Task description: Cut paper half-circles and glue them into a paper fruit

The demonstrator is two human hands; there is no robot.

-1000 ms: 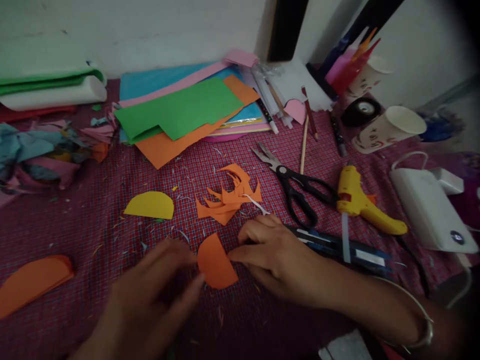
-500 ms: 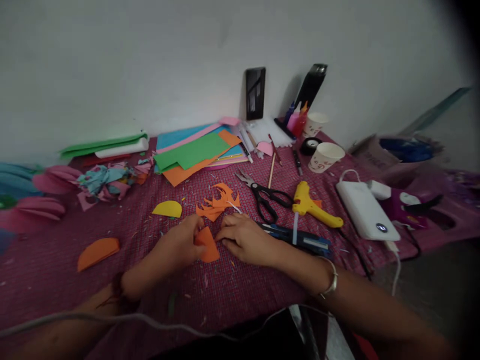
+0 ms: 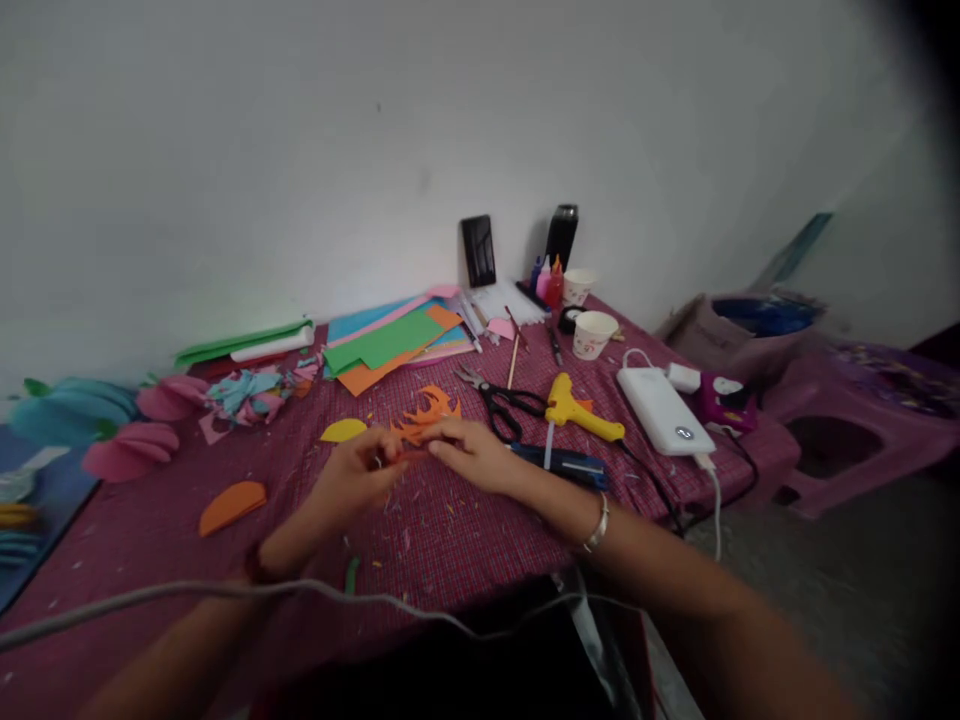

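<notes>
Between the fingers of my left hand [image 3: 360,478] is a small piece of orange paper [image 3: 412,456], tilted so that mostly its edge shows. My right hand [image 3: 476,455] pinches its right end, fingers bent close together. Just behind both hands lie spiky orange paper cutouts [image 3: 435,404]. A folded yellow paper half circle [image 3: 343,431] is beside my left hand, and a folded orange half circle [image 3: 232,507] lies further left. Near my right hand are black-handled scissors [image 3: 504,400], a yellow glue gun [image 3: 581,412] and a dark blue tool [image 3: 577,467].
Coloured paper sheets [image 3: 382,348] are stacked at the back. Pink and blue paper balls [image 3: 131,450] stand left beside paper scraps [image 3: 251,393]. Paper cups [image 3: 594,335], a phone [image 3: 478,250] and a white power bank [image 3: 664,410] are to the right. A cable [image 3: 337,596] crosses the foreground.
My right hand has closed in on the orange paper, which has lifted and tilted from flat to edge-on. The camera view has shifted, showing more of the wall.
</notes>
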